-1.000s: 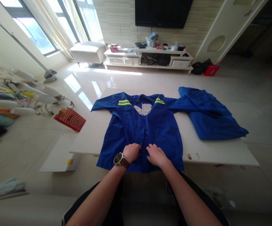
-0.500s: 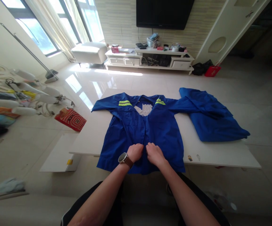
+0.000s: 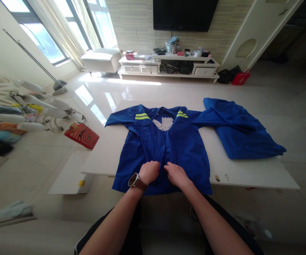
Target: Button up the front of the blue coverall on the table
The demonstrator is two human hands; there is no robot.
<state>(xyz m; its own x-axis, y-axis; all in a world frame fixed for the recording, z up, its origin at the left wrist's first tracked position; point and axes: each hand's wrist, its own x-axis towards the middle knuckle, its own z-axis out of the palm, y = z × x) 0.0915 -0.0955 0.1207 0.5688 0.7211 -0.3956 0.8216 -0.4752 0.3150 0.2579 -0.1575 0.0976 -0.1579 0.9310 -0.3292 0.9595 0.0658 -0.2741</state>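
Note:
A blue work jacket (image 3: 153, 141) with yellow-green reflective strips on its shoulders lies spread, front up, on a white table (image 3: 102, 156). Its collar stands open over a white lacy patch (image 3: 166, 123). My left hand (image 3: 149, 171), with a watch (image 3: 134, 180) on the wrist, is closed on the jacket's front edge below the middle. Just to the right, my right hand (image 3: 176, 173) pinches the opposite front edge. A narrow gap separates the two hands. The fingertips are partly hidden, and so is any fastener between them.
A folded pile of blue clothing (image 3: 244, 131) lies at the table's right, touching the jacket's sleeve. A red paper bag (image 3: 82, 135) stands beyond the table's left edge, near a low white box (image 3: 69, 175). A white TV cabinet (image 3: 166, 67) lines the far wall.
The view has shifted slightly. My left hand has tilted a little at the wrist, and my right hand has turned slightly; both stay at the jacket's front edges.

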